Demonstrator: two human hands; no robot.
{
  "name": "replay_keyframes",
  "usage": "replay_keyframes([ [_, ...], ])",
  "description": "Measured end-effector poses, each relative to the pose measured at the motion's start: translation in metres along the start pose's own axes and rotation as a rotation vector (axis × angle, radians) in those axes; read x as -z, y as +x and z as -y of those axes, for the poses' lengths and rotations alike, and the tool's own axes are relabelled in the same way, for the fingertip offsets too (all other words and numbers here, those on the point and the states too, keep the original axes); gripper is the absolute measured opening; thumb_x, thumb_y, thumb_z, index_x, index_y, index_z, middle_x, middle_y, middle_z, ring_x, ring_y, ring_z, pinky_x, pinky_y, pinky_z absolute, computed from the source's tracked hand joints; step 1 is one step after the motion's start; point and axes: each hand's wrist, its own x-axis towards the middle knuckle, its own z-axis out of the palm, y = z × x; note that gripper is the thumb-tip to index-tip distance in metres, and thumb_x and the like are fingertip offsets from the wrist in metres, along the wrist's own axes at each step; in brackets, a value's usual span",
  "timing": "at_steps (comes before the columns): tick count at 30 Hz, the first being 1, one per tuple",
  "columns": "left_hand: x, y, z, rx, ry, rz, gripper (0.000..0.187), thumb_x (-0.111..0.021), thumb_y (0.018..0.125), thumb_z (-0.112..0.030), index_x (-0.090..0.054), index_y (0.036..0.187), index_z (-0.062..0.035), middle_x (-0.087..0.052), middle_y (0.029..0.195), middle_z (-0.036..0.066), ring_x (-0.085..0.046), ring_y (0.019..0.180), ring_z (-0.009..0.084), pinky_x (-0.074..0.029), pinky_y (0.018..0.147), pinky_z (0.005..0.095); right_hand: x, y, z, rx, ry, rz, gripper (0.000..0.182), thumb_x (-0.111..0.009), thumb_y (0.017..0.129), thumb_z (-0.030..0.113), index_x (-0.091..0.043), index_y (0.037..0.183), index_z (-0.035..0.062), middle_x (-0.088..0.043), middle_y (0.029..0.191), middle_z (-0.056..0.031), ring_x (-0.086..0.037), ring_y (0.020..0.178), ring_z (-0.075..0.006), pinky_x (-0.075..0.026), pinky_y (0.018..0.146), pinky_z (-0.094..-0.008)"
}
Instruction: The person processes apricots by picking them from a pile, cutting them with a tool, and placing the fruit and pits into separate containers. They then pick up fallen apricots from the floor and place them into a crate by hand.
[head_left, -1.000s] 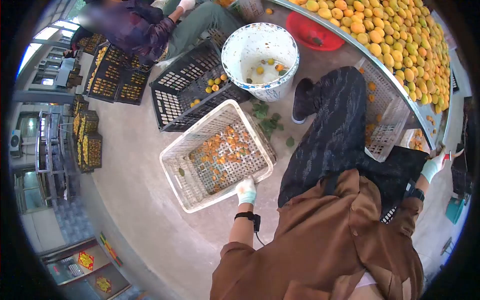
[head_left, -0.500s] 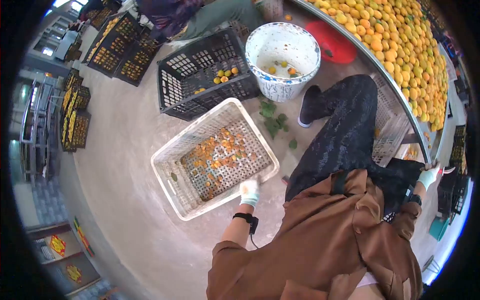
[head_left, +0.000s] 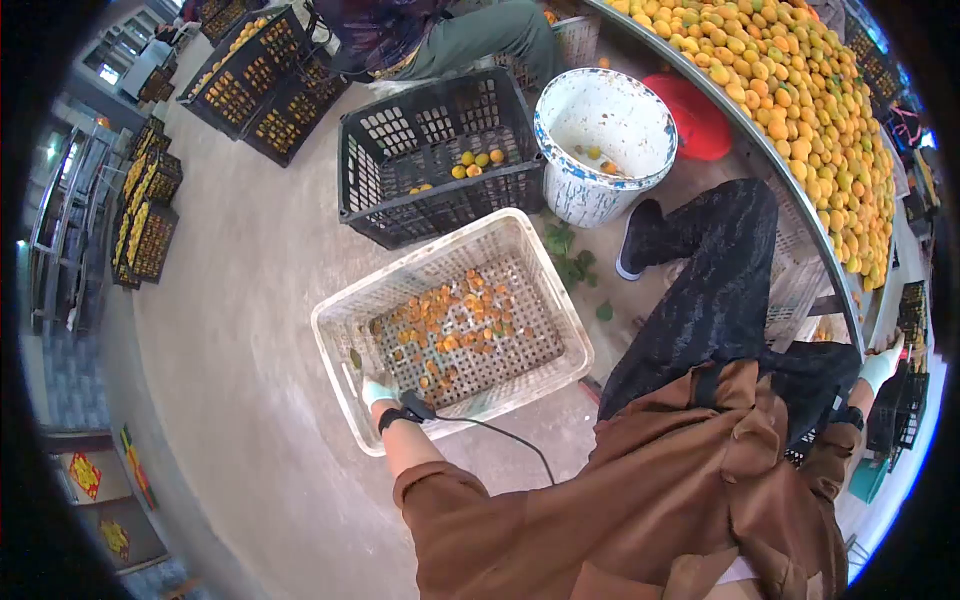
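Note:
My left hand (head_left: 377,389), in a pale glove, is at the near left wall of the white crate (head_left: 455,411); its fingers are too small to make out. Inside that crate, orange fruit pieces (head_left: 440,318) lie scattered over the perforated bottom. At the far right, beside the fruit table's edge, my right hand (head_left: 881,368) is closed on a small tool with a red part (head_left: 904,354). Its blade is hard to make out.
Beyond the white crate stand a black crate (head_left: 450,205) holding several fruits and a white bucket (head_left: 590,190). A red basin (head_left: 700,125) sits under the table rim (head_left: 745,122), which bounds piled fruit (head_left: 790,110). Another person's leg (head_left: 490,38) is at the top; leaves (head_left: 575,268) lie on the floor.
My left hand has moved left along the white crate's near side, from its right part to its left end. My right hand has shifted slightly outward. The camera view has shifted a little.

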Motion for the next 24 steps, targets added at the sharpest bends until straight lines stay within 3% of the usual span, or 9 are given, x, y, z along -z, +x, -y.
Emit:
replay_keyframes([
  [3, 0.021, 0.001, -0.026, -0.367, 1.586, -0.214, 0.050, -0.043, 0.092, -0.043, -0.058, 0.110, 0.0006, -0.064, 0.103, 0.014, -0.060, 0.083, 0.0312, -0.047, 0.069, 0.0431, 0.000, -0.019, 0.019, -0.029, -0.049, -0.005, 0.037, -0.038, 0.097, 0.025, -0.048, 0.132, 0.0183, -0.053, 0.122, -0.0033, -0.048, 0.070, -0.0117, -0.035, 0.053, -0.0232],
  [7, 0.056, 0.132, 0.005, -0.439, 1.202, -0.239, 0.027, -0.045, 0.091, -0.018, -0.064, 0.096, 0.0014, -0.067, 0.094, 0.017, -0.062, 0.084, 0.0332, -0.047, 0.076, 0.0401, 0.025, -0.015, 0.025, 0.004, 0.046, -0.025, 0.036, -0.038, 0.099, 0.029, -0.049, 0.129, 0.0142, -0.055, 0.109, -0.0010, -0.043, 0.060, -0.0110, -0.031, 0.049, -0.0213],
  [11, 0.067, 0.161, 0.046, -0.542, 0.675, -0.035, 0.043, -0.044, 0.083, -0.055, -0.050, 0.070, -0.0151, -0.054, 0.069, 0.004, -0.049, 0.060, 0.0239, -0.035, 0.050, 0.0358, 0.038, -0.025, 0.046, 0.065, 0.141, -0.001, 0.029, -0.041, 0.098, 0.034, -0.054, 0.113, 0.0127, -0.040, 0.071, 0.0044, -0.036, 0.053, -0.0104, -0.028, 0.046, -0.0243],
  [13, 0.013, 0.100, 0.010, -0.080, 0.187, 0.077, 0.043, -0.042, 0.083, -0.056, -0.053, 0.072, -0.0159, -0.054, 0.069, 0.002, -0.047, 0.059, 0.0230, -0.035, 0.051, 0.0356, 0.047, -0.019, 0.053, 0.087, 0.139, -0.072, 0.025, -0.041, 0.098, 0.033, -0.054, 0.104, 0.0122, -0.035, 0.062, 0.0044, -0.034, 0.051, -0.0100, -0.027, 0.045, -0.0255],
  [17, 0.006, 0.113, -0.004, -0.053, 0.337, 0.165, 0.023, -0.048, 0.093, -0.026, -0.057, 0.076, -0.0146, -0.059, 0.073, 0.003, -0.051, 0.064, 0.0210, -0.039, 0.053, 0.0363, 0.042, -0.046, 0.084, 0.095, 0.135, -0.074, 0.024, -0.041, 0.098, 0.033, -0.052, 0.097, 0.0108, -0.027, 0.058, 0.0052, -0.029, 0.047, -0.0092, -0.026, 0.044, -0.0259],
  [18, -0.044, -0.002, -0.013, -0.031, 0.502, -0.121, 0.018, -0.050, 0.093, -0.024, -0.061, 0.084, -0.0128, -0.062, 0.079, 0.004, -0.055, 0.070, 0.0199, -0.042, 0.059, 0.0340, 0.044, -0.047, 0.089, 0.029, 0.208, -0.047, 0.022, -0.042, 0.098, 0.032, -0.051, 0.094, 0.0122, -0.026, 0.058, 0.0058, -0.028, 0.046, -0.0082, -0.025, 0.044, -0.0254],
  [21, 0.015, 0.160, 0.028, -0.017, 0.550, 0.064, 0.028, -0.062, 0.088, -0.024, -0.058, 0.109, -0.0054, -0.063, 0.079, 0.007, -0.054, 0.061, 0.0240, -0.045, 0.055, 0.0404, 0.059, -0.026, 0.082, 0.046, 0.251, 0.003, 0.019, -0.042, 0.097, 0.030, -0.050, 0.092, 0.0139, -0.028, 0.059, 0.0063, -0.029, 0.047, -0.0070, -0.025, 0.044, -0.0251],
  [22, -0.018, 0.082, 0.009, -0.145, 0.838, -0.125, 0.019, -0.063, 0.086, -0.018, -0.059, 0.100, -0.0060, -0.062, 0.077, 0.008, -0.054, 0.062, 0.0225, -0.044, 0.054, 0.0411, 0.052, -0.038, 0.089, 0.008, 0.276, -0.023, 0.016, -0.042, 0.097, 0.027, -0.050, 0.094, 0.0142, -0.029, 0.061, 0.0063, -0.031, 0.049, -0.0069, -0.024, 0.045, -0.0250],
  [24, 0.005, 0.149, 0.021, -0.153, 0.405, 0.037, 0.018, -0.066, 0.083, -0.016, -0.059, 0.097, -0.0071, -0.063, 0.075, 0.009, -0.055, 0.059, 0.0229, -0.044, 0.052, 0.0417, 0.070, -0.007, 0.070, 0.074, 0.283, 0.031, 0.014, -0.041, 0.097, 0.025, -0.051, 0.097, 0.0146, -0.031, 0.064, 0.0062, -0.029, 0.048, -0.0080, -0.023, 0.044, -0.0255],
])
